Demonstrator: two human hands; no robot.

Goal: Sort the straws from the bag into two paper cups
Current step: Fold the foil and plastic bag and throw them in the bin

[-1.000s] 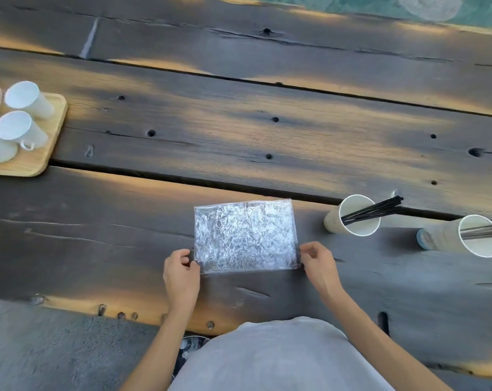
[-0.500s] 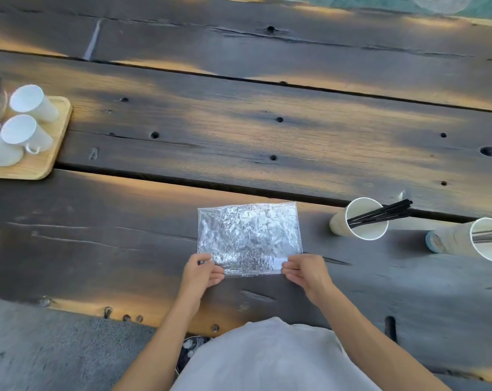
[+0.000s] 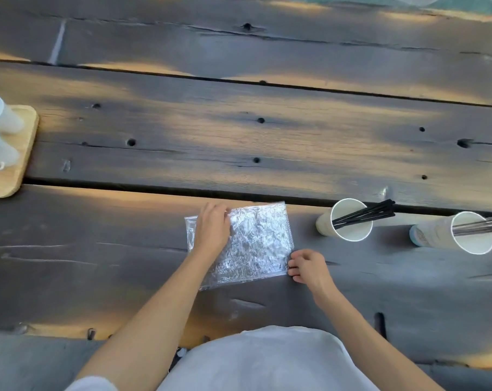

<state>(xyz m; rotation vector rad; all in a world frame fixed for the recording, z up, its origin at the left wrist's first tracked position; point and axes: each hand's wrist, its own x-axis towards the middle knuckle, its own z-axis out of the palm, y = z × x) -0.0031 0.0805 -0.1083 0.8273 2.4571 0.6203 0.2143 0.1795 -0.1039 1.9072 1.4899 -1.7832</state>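
A crinkled clear plastic bag (image 3: 256, 244) lies flat on the dark wooden table (image 3: 239, 136), with no straws visible inside. My left hand (image 3: 212, 228) rests palm-down on the bag's far left part. My right hand (image 3: 306, 266) pinches the bag's near right corner with curled fingers. To the right stands a white paper cup (image 3: 349, 221) holding several black straws (image 3: 366, 214). Further right a second paper cup (image 3: 464, 232) holds silver-grey straws (image 3: 481, 228).
A light wooden tray (image 3: 16, 159) with white mugs (image 3: 2, 117) sits at the left edge. Gaps run between the table's planks. My white garment fills the bottom middle.
My left hand moved from the bag's near edge up onto its far left part. My right hand shifted to the near right corner. The bag turned slightly.
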